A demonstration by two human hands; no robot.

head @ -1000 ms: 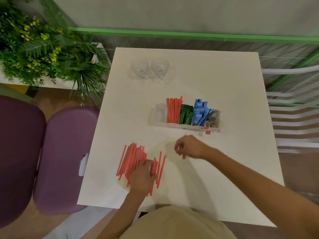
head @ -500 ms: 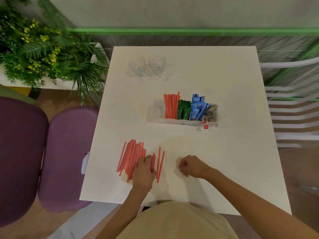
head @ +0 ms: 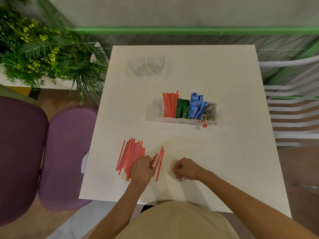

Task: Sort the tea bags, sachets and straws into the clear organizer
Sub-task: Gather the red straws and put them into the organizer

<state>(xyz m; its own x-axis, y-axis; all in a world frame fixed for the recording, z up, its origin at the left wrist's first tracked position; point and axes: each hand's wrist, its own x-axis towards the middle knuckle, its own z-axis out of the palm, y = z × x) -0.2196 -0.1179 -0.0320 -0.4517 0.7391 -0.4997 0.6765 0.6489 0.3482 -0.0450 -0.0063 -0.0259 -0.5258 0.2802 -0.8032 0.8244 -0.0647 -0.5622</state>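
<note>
Loose straws (head: 131, 156) lie near the tabletop (head: 224, 152) front-left edge, left hand (head: 142, 169) grip curled onto them; right hand (head: 187, 169) grip curled, empty, beside; organizer (head: 156, 107) mid-surface, bare room between.

Blue sachets (head: 194, 110): partial "NE" legible; other print unreadable.

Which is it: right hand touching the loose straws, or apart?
Apart. The head view shows bare table between the right hand and the nearest loose straws.
</note>
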